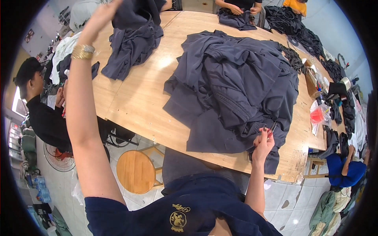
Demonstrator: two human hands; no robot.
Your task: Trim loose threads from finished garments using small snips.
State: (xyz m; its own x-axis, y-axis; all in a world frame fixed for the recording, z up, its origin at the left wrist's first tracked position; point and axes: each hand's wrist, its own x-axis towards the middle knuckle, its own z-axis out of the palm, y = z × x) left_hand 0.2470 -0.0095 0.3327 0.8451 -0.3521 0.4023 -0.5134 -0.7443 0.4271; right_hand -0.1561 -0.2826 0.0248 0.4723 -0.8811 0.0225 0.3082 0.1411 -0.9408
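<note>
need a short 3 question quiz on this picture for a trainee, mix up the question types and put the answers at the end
1. Multiple choice: where does the big pile of dark cloth lie?
a) on the tiled floor
b) on the wooden table
c) over the person's shoulder

2. True or false: the left hand is higher in the picture than the right hand.

3. Fill in the blank: the wooden stool at the near side has a ____ seat.

Key: 1. b; 2. true; 3. round
</note>
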